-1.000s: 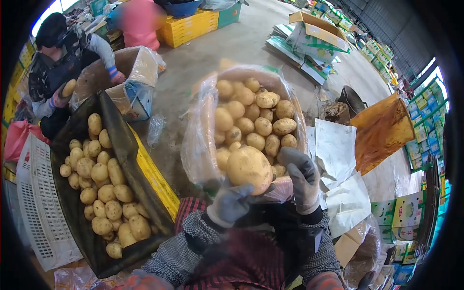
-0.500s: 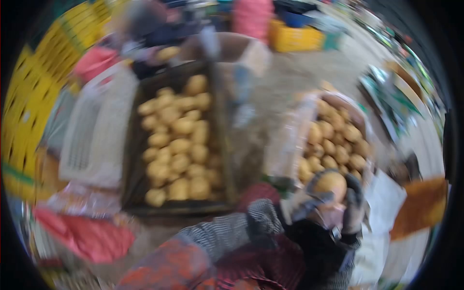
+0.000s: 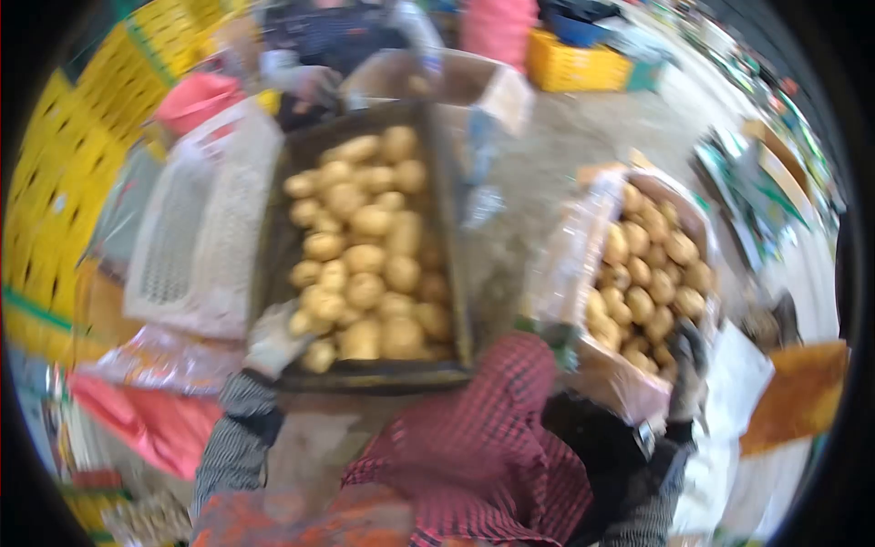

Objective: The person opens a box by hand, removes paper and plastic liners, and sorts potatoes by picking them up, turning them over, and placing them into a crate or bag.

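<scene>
My left hand (image 3: pixel 276 341), in a pale glove, reaches over the near left corner of a dark tray (image 3: pixel 374 375). Its fingers are apart and touch or nearly touch the potatoes (image 3: pixel 365 290) heaped there; blur hides the exact contact. On the right, my right hand (image 3: pixel 686 372) wears a dark grey glove and lies along the near right rim of a plastic-lined cardboard box (image 3: pixel 567 264). Its fingers look stretched out beside the potatoes (image 3: pixel 641 304) in that box, with no potato visible in them.
White plastic crate (image 3: pixel 173 264) stands left of the tray, near stacked yellow crates (image 3: pixel 55 182). Another person's hand (image 3: pixel 314 91) is at the tray's far end, beside an open carton (image 3: pixel 492 91). Pink plastic (image 3: pixel 150 419) lies at lower left, brown cardboard (image 3: pixel 795 397) at right.
My left hand has moved from the box across to the tray's near left corner. The potato held between both hands is out of them. My right hand stays by the box.
</scene>
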`<state>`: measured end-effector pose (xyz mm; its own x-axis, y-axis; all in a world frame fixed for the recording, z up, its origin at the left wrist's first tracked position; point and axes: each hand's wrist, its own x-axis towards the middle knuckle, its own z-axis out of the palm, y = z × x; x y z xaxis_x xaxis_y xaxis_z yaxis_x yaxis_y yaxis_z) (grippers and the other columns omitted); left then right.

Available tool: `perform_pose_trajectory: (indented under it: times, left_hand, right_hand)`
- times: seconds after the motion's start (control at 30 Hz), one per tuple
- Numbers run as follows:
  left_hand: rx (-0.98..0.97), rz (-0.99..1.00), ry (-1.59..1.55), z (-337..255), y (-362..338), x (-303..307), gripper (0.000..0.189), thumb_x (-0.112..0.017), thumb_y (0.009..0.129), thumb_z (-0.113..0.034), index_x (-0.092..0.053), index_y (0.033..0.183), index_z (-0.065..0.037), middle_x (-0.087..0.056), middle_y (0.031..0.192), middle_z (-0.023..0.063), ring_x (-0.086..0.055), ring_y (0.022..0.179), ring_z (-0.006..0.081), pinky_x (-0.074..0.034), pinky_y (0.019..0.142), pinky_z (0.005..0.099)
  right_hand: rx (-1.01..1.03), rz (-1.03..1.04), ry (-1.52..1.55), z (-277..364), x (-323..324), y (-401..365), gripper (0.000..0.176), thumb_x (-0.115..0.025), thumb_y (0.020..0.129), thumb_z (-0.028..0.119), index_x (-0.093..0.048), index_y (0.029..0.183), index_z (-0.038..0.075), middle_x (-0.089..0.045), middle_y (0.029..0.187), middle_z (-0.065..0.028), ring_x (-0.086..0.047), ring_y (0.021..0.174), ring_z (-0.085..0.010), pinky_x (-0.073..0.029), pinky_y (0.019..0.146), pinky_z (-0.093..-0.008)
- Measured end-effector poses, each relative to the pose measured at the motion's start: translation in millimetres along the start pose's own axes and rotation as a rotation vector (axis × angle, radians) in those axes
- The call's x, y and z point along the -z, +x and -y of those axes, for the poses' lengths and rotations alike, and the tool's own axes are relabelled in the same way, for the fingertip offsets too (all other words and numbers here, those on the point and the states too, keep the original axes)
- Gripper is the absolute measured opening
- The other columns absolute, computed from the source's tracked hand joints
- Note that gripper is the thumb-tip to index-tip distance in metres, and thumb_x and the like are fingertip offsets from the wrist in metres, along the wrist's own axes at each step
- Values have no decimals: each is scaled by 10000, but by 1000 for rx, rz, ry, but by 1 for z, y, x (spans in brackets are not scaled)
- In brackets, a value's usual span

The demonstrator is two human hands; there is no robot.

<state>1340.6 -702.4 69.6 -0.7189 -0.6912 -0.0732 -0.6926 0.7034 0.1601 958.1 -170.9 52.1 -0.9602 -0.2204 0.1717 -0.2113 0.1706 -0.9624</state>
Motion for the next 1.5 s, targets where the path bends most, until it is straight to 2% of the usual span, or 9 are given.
perform_pose_trajectory:
  times: [0.2, 0.27, 0.33, 0.5, 0.53, 0.73, 0.97, 1.27, 1.5]
  left_hand:
    - [-446, -386, -387, -134, 20, 14, 443, -721, 771, -108, -598, 1188, -28, -605, 1211, 188, -578, 1139, 359, -452, 1012, 444]
    - [-315, -81, -991, -220, 12, 15, 402, -701, 782, -33, -606, 1172, -10, -609, 1233, 179, -568, 1188, 298, -441, 1027, 402]
    - [-625, 140, -1459, -304, 3, 5, 363, -686, 805, -2, -622, 1163, 2, -627, 1206, 161, -573, 1175, 264, -451, 1006, 369]
    - [-688, 499, -1631, -443, -29, -37, 284, -652, 863, 0, -630, 1144, 30, -646, 1165, 164, -618, 1098, 264, -474, 981, 353]
    - [-891, 378, -1579, -452, -22, -56, 260, -591, 928, -38, -618, 1177, 31, -621, 1219, 140, -589, 1159, 234, -462, 1017, 366]
    - [-506, 477, -1722, -433, -4, -72, 291, -453, 1011, -119, -548, 1260, -4, -608, 1185, 115, -599, 1115, 218, -468, 1004, 347]
    - [-286, 393, -1818, -437, 1, -75, 293, -443, 1034, -134, -489, 1311, -51, -554, 1246, 92, -567, 1153, 196, -480, 1002, 353]
    - [-372, 1051, -1990, -442, -8, -57, 609, -610, 976, -279, -313, 1459, -53, -440, 1373, 120, -494, 1262, 259, -522, 1002, 404]
    - [-506, 964, -2208, -443, -1, -76, 946, -762, 756, -6, -227, 1519, -167, -348, 1498, 110, -424, 1357, 306, -466, 1076, 448]
  right_hand:
    - [-74, 116, -213, -3, -6, 10, 335, -626, 941, 71, -587, 1261, -21, -636, 1153, -62, -586, 1041, -141, -478, 923, -285]
    - [-148, 237, -179, -21, -20, 21, 380, -636, 930, 59, -562, 1293, -25, -637, 1187, -84, -592, 1082, -162, -489, 932, -307]
    - [-63, 397, -649, -18, -45, 35, 509, -705, 899, 208, -543, 1326, -16, -634, 1248, -148, -622, 1119, -257, -487, 987, -357]
    - [177, 398, -1096, -135, -140, 59, 256, -562, 906, 197, -638, 1122, 83, -668, 1045, -132, -656, 955, -286, -541, 774, -429]
    - [170, 352, -1080, -133, -157, 62, 254, -597, 867, 176, -654, 1094, 79, -679, 1043, -135, -658, 956, -300, -539, 777, -449]
    - [-97, 781, -946, -12, -112, 84, 433, -625, 839, 338, -672, 1166, 58, -664, 1120, -208, -626, 1071, -362, -505, 912, -441]
    - [-509, 312, 580, 19, -25, 26, 558, -600, 976, 354, -486, 1408, 19, -594, 1307, -108, -603, 1113, -156, -537, 802, -279]
    - [63, 216, -203, 65, -22, -16, 776, -723, 853, 388, -403, 1449, 9, -562, 1318, -139, -568, 1192, -257, -457, 1005, -363]
    - [-41, 270, -63, 70, -17, -13, 947, -845, 769, 334, -333, 1501, 17, -493, 1407, -137, -467, 1313, -258, -334, 1125, -386]
